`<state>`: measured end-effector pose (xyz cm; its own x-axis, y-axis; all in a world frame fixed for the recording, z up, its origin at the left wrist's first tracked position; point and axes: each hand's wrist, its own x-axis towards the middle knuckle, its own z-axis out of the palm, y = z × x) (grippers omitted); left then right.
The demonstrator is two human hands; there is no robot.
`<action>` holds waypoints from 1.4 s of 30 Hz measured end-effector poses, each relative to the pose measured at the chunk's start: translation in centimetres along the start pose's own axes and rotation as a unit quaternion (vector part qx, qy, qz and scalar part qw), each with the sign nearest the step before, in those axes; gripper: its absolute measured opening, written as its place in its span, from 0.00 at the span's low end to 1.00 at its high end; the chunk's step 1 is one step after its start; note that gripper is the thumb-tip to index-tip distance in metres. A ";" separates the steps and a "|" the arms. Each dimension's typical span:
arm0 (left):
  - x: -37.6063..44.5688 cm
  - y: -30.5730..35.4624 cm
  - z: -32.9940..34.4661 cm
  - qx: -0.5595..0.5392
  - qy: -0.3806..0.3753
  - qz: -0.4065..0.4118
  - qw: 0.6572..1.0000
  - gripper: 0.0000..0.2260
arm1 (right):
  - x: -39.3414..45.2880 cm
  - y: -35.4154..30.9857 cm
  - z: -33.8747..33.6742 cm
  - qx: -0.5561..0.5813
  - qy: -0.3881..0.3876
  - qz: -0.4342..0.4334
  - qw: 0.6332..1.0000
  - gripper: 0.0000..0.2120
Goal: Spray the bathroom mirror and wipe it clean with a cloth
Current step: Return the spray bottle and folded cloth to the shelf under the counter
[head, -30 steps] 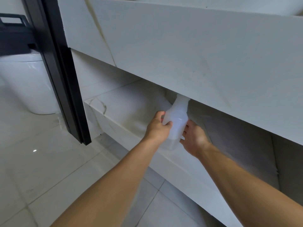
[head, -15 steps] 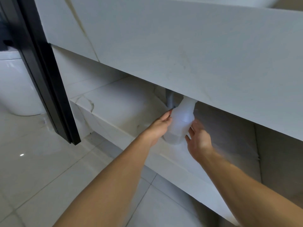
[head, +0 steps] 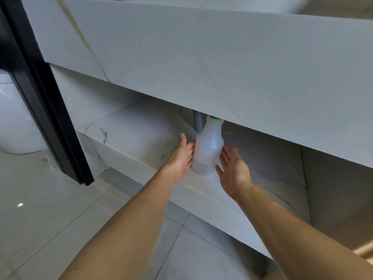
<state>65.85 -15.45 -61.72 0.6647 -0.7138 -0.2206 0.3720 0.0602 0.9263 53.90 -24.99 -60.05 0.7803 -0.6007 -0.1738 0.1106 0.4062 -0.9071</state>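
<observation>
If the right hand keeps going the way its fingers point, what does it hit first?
Probably the spray bottle: the right hand is open beside it, fingers angled up toward its side. Depth is unclear.

Marble vanity [head: 222, 63], glossy tiled floor [head: 40, 219]

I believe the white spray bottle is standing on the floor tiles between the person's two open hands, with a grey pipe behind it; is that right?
Not quite: the head view shows the white spray bottle standing on the marble shelf under the vanity, not on the floor tiles. The rest holds: it is between the open left hand and right hand, with the grey pipe behind it.
</observation>
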 end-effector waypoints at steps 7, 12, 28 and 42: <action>-0.3 0.3 -0.2 -0.003 -0.040 -0.023 0.999 0.38 | 0.5 0.1 -0.2 0.009 -0.013 0.015 1.000 0.24; -0.7 0.4 0.0 0.022 -0.035 -0.013 0.999 0.35 | 0.6 0.3 -0.3 0.007 0.000 0.013 1.000 0.24; -3.4 3.5 -3.1 0.019 0.024 0.032 0.999 0.33 | -3.1 -2.5 2.4 0.005 0.109 -0.023 0.994 0.20; -10.8 7.7 -10.8 0.023 0.124 0.109 0.986 0.31 | -8.1 -0.3 12.8 0.015 0.118 0.070 0.990 0.14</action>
<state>68.56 0.28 -55.46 0.8658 -0.4942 -0.0781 0.1777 0.1578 0.9714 55.45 -11.40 -53.46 0.6234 -0.6802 -0.3856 0.0318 0.5148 -0.8567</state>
